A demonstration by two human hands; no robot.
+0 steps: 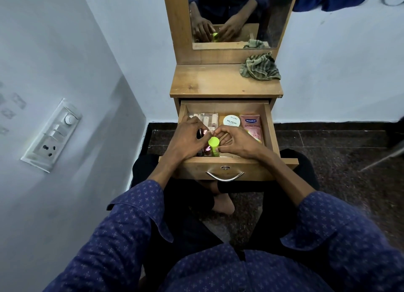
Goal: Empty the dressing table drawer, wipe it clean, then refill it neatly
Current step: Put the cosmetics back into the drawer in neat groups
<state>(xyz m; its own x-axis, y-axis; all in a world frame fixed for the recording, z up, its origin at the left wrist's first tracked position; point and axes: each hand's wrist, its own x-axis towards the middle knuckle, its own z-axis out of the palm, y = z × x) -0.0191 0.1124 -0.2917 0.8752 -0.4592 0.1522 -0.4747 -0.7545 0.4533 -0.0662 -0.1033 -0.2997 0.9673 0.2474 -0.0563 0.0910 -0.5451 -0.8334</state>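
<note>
Inside drawer: nail-polish jar, pink tube, both hands around green-capped bottle

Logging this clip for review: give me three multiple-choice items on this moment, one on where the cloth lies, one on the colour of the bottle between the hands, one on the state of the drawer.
1. Where is the crumpled cloth?
A. Inside the drawer
B. On the dressing table top, at its right end near the mirror
C. On the floor

2. What colour is the bottle between the hands?
A. Bright yellow-green
B. Red
C. Black

3. What state is the drawer in?
A. Pushed shut
B. Pulled open and holding nothing
C. Pulled open with items in it

Answers:
1 B: the cloth sits on the dressing table top, below the mirror.
2 A: the bottle between the left hand and right hand is yellow-green.
3 C: the drawer is out, holding a round white tub and a pink pouch.
</note>
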